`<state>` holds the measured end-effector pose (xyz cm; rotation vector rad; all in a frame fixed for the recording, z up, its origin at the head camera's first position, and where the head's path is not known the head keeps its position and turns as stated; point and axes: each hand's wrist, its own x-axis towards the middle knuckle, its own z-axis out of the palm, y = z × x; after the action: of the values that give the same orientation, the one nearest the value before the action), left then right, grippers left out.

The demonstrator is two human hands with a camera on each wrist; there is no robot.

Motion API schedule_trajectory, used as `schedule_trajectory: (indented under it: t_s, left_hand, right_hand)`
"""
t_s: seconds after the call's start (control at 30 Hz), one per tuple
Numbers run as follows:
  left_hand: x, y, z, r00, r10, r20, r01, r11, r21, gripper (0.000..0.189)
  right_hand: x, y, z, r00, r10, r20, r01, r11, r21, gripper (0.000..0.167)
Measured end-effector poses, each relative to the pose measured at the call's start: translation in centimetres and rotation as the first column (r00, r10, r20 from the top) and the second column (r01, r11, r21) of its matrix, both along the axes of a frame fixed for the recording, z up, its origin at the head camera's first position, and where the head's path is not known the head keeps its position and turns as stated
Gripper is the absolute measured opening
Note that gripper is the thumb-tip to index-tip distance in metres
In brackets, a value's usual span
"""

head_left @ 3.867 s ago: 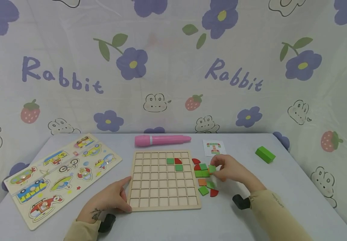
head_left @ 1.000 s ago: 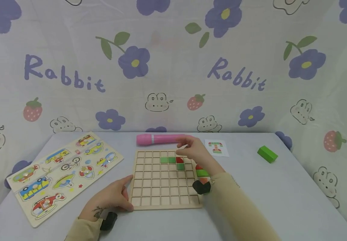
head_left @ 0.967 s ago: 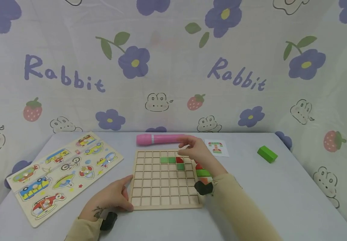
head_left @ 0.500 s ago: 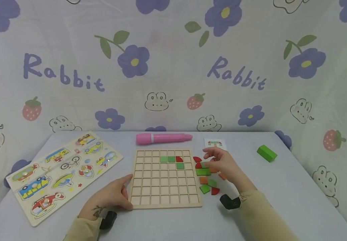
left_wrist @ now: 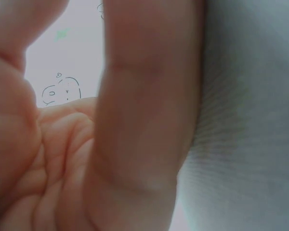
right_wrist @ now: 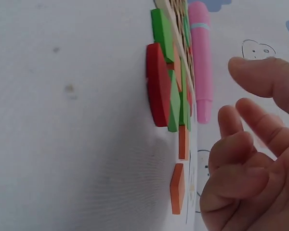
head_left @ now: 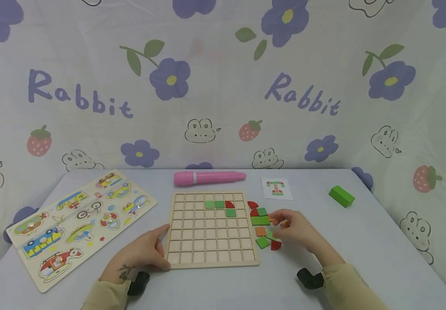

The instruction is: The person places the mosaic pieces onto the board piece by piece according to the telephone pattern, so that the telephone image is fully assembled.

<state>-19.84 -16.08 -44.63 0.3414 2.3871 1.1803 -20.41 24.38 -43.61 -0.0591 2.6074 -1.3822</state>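
Note:
My left hand [head_left: 142,251] rests at the left edge of the wooden grid board [head_left: 212,265], its thumb by the near corner and index finger on the side. On the board lie two neighbouring green square tiles [head_left: 220,204], a red quarter-circle tile [head_left: 229,204] and another green square tile [head_left: 230,213] below it. My right hand [head_left: 295,228] hovers over the right side of the loose tiles, partly hiding them. In the right wrist view its thumb and fingers stand apart with nothing between them. Near it are orange tiles [right_wrist: 177,188], green tiles [head_left: 260,221] and red tiles [right_wrist: 157,85].
A picture card [head_left: 286,193] lies behind the loose tiles. Along the back is a pink marker-shaped object [head_left: 215,177]. A vehicle puzzle board [head_left: 103,230] lies at the left, and a green block [head_left: 341,196] at the far right.
Earlier my right hand held a green square tile; that extra green tile now lies on the board. The hand has since moved right, from over the board to the loose tiles. My left hand stays put.

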Motion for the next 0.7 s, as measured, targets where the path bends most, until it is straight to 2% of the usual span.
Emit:
schedule_trajectory:
  t_s: [0.23,0.47,0.7]
  left_hand:
    - [0.0,0.0,0.0,1.000,0.004,-0.003,-0.004,1.000,-0.001,0.108]
    - [-0.1,0.0,0.0,1.000,0.008,-0.002,-0.008,1.000,-0.007,0.108]
    - [0.0,0.0,-0.1,1.000,0.015,0.003,-0.015,1.000,-0.003,0.108]
  right_hand:
    - [0.3,-0.9,-0.5,0.998,-0.054,0.037,0.047,0.986,0.161,0.037]
    - [0.4,-2.1,-0.3,0.997,-0.076,0.023,0.061,0.916,0.396,0.030]
    - [0.4,-2.8,0.1,0.994,-0.093,0.055,0.056,0.874,0.482,0.028]
